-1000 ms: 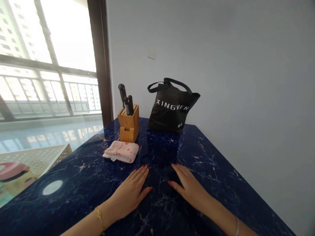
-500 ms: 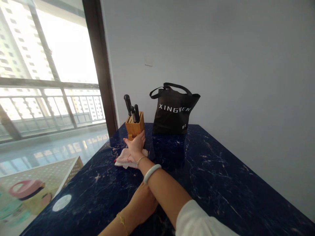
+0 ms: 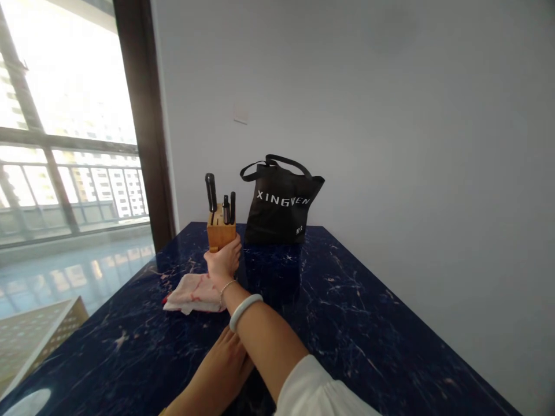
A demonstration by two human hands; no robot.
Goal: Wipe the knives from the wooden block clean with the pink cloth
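My right hand (image 3: 224, 260) reaches far over the table and is closed around the lower part of a wooden knife block (image 3: 221, 234). The block stands upright, with several black-handled knives (image 3: 211, 193) in its slots. A crumpled pale cloth with red marks (image 3: 195, 293) lies in front of the block, beside my right wrist. My left hand (image 3: 229, 355) rests low over the table, under my right forearm near the white bangle (image 3: 245, 309). Its fingers are stretched forward and partly hidden by that forearm; nothing shows in them.
A black tote bag (image 3: 277, 208) stands upright right of the block, against the wall. The dark blue marbled table (image 3: 347, 323) runs to the wall. At lower left is a perforated cream basket (image 3: 52, 329), with a window and balcony railing beyond.
The view has swung right, so things sit further left. The knife block has turned in my right hand, its front now facing me more squarely. My left hand stays below the right forearm.
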